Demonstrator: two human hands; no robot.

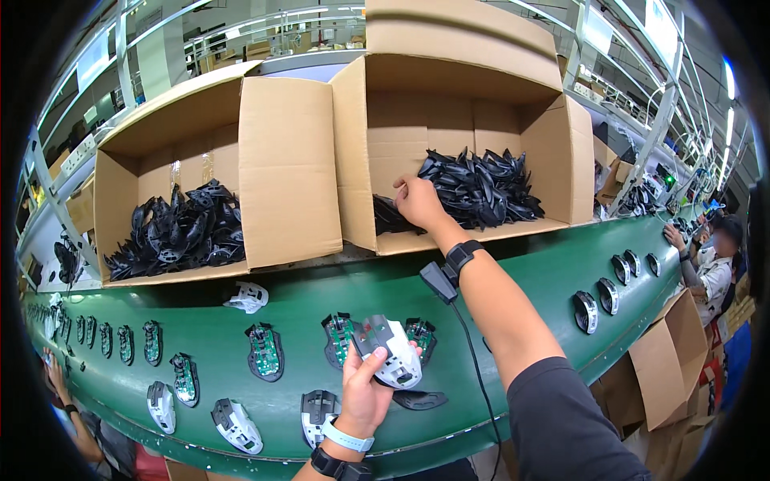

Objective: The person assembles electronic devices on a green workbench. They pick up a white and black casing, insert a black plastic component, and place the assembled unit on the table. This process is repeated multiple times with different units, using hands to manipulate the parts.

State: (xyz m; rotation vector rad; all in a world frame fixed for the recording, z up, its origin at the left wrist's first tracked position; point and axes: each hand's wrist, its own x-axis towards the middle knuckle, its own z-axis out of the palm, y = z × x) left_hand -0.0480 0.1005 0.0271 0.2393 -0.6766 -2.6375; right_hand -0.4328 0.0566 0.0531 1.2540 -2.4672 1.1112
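My left hand [367, 394] is closed around a computer mouse [393, 357] with a white and grey shell, held above the green belt. My right hand [419, 204] reaches into the right cardboard box [553, 132], near its left wall. Its fingers are curled together beside black curved plastic pieces [481, 188]; whatever they pinch is hidden. Under the held mouse, a loose black plastic piece [419, 399] lies on the belt. Close by are mouse bases with green circuit boards [338, 338] and another white and grey mouse [319, 413].
A second cardboard box [289, 172] with black pieces stands left. The green belt [305, 293] carries several open mouse bases [265, 353], white mice [237, 426] and a white plastic part [248, 297]. A cable [473, 361] hangs beside my right arm. Co-workers sit at right [712, 264] and lower left [80, 433].
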